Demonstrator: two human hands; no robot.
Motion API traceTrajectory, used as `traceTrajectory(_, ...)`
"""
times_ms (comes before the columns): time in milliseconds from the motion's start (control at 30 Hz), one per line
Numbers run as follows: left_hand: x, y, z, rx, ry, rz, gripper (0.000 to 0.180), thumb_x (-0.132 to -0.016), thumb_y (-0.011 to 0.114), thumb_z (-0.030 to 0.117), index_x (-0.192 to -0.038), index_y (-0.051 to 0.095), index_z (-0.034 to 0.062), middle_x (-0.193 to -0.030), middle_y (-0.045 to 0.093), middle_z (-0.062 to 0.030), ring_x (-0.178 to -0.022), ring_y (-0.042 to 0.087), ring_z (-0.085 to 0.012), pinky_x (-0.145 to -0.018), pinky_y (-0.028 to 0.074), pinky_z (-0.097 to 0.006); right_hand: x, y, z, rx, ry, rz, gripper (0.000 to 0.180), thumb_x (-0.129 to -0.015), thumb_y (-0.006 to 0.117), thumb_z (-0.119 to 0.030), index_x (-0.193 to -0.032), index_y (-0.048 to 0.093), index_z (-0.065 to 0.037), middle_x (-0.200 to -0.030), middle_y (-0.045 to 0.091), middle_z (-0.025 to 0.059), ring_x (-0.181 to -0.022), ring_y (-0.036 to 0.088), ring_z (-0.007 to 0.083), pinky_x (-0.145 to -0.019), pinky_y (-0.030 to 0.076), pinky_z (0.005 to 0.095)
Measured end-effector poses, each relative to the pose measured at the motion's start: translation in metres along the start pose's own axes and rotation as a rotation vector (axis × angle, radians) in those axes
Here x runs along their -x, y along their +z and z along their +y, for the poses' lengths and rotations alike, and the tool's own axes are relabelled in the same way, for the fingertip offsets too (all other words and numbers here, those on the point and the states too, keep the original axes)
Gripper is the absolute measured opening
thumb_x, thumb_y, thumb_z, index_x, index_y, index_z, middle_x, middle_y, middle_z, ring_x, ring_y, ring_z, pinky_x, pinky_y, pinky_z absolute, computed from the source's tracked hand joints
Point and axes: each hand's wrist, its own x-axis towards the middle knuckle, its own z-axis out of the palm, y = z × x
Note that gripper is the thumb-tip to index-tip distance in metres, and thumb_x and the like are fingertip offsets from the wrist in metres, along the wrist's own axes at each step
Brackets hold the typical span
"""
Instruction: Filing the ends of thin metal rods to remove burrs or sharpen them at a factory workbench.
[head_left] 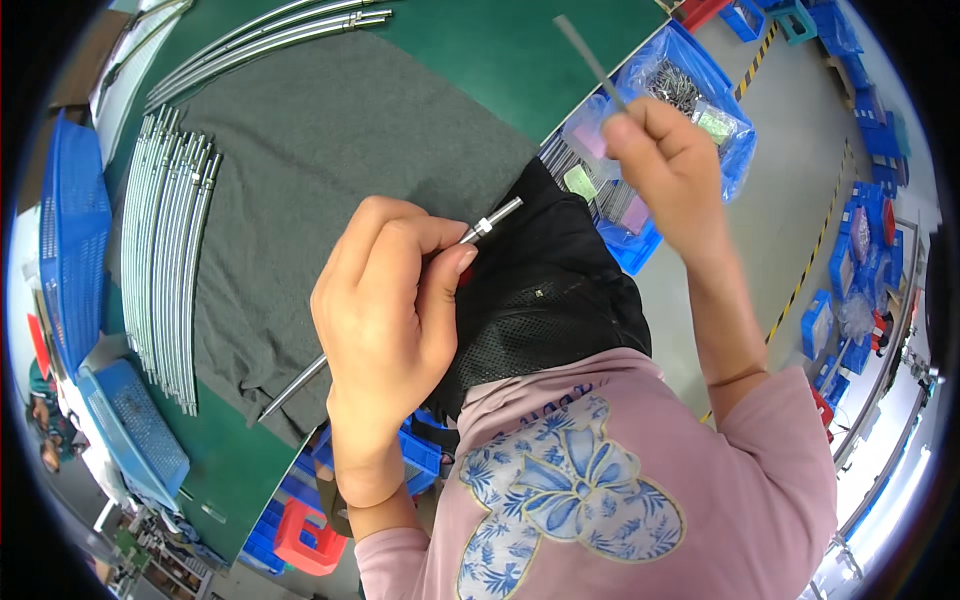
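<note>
My left hand (385, 300) is closed round a slim silver metal rod (297, 386). The rod slants across my lap; its collared, stepped end sticks out past my thumb and forefinger, while its other end hangs over the grey cloth. Up at the right, my right hand (665, 165) is raised and pinches a thin grey rod (588, 58) that points up and to the left, apart from the silver rod. Slight blur hides the thin rod's detail. Below that hand is a blue bin (742, 165) with small metal parts in bags.
Grey cloth (330, 140) covers part of the green table (470, 60). A row of silver rods (165, 270) lies at the left, and longer rods (270, 40) lie at the back. Blue baskets (75, 240) stand along the left edge. A red stool (308, 540) is below the table.
</note>
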Motion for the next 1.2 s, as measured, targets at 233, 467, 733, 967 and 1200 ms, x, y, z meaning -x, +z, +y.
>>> traceTrajectory(233,-0.003,0.008,-0.006,-0.142,0.125,0.045,0.014,-0.067,0.070,-0.001,-0.075,0.060,0.0038,-0.072,0.054,-0.0063,-0.063,0.053,-0.0229,-0.054,0.041,-0.033,0.023,0.045,-0.020,-0.215,-0.082,-0.066,0.010,-0.083,0.067,-0.008,-0.089,0.063,-0.002,-0.056,0.041,-0.0044,-0.051,0.036,0.0017,-0.047,0.029,0.0215)
traceTrajectory(467,-0.002,0.006,-0.004,-0.059,0.073,-0.013,0.015,-0.067,0.071,0.000,-0.075,0.060,0.0037,-0.073,0.054,-0.0066,-0.063,0.053,-0.0237,-0.055,0.042,-0.033,0.011,0.037,-0.013,-0.210,-0.014,-0.268,0.010,-0.079,0.068,-0.005,-0.088,0.064,-0.001,-0.055,0.037,-0.0052,-0.051,0.031,0.0032,-0.047,0.026,0.0230)
traceTrajectory(733,-0.001,0.006,-0.006,-0.078,0.074,0.009,0.015,-0.067,0.071,0.000,-0.076,0.060,0.0038,-0.073,0.055,-0.0068,-0.063,0.053,-0.0234,-0.055,0.042,-0.032,0.014,0.008,0.009,-0.030,-0.067,-0.014,0.016,-0.088,0.064,-0.015,-0.090,0.062,0.001,-0.064,0.052,-0.0023,-0.060,0.044,0.0032,-0.052,0.036,0.0212)
traceTrajectory(967,-0.003,0.012,-0.011,-0.181,0.184,0.085,0.016,-0.066,0.072,0.000,-0.078,0.063,0.0053,-0.073,0.055,-0.0046,-0.061,0.051,-0.0210,-0.053,0.040,-0.031,0.020,0.024,-0.002,-0.068,0.022,0.007,0.019,-0.095,0.051,-0.015,-0.096,0.060,0.001,-0.068,0.056,0.0033,-0.063,0.050,0.0080,-0.057,0.039,0.0239)
traceTrajectory(1200,0.000,0.015,-0.014,-0.188,0.193,0.141,0.018,-0.064,0.074,0.000,-0.079,0.065,0.0057,-0.071,0.055,-0.0039,-0.059,0.051,-0.0199,-0.052,0.040,-0.030,0.027,0.030,0.000,0.034,-0.087,0.038,0.014,-0.088,0.059,-0.011,-0.082,0.063,0.000,-0.059,0.055,0.0057,-0.052,0.050,0.0107,-0.049,0.038,0.0260)
